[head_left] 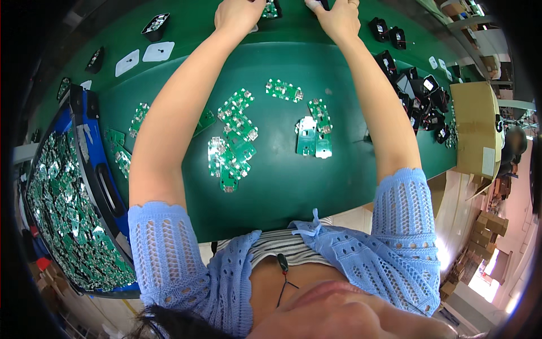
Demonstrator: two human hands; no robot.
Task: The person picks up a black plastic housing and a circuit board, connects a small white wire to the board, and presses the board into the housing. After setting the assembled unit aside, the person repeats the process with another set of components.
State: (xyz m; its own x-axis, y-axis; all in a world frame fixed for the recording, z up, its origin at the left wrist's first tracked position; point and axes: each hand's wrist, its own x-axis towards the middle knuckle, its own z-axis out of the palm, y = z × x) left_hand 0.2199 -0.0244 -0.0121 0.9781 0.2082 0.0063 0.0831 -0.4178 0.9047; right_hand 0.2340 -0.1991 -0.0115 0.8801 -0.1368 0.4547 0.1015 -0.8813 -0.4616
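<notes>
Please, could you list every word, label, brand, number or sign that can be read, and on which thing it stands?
No text can be read.
Boards: any print is too small.
Box: pale label, too small to read.
Crate: pale patches, too blurred to tell.

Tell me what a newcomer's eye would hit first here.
Probably the blue bin at the far left, heaped with green circuit boards. Next, likely the jumble of black housings on the right, beside a cardboard box. Then the two outstretched arms, with the left hand and right hand at the top edge, partly cut off.
</notes>
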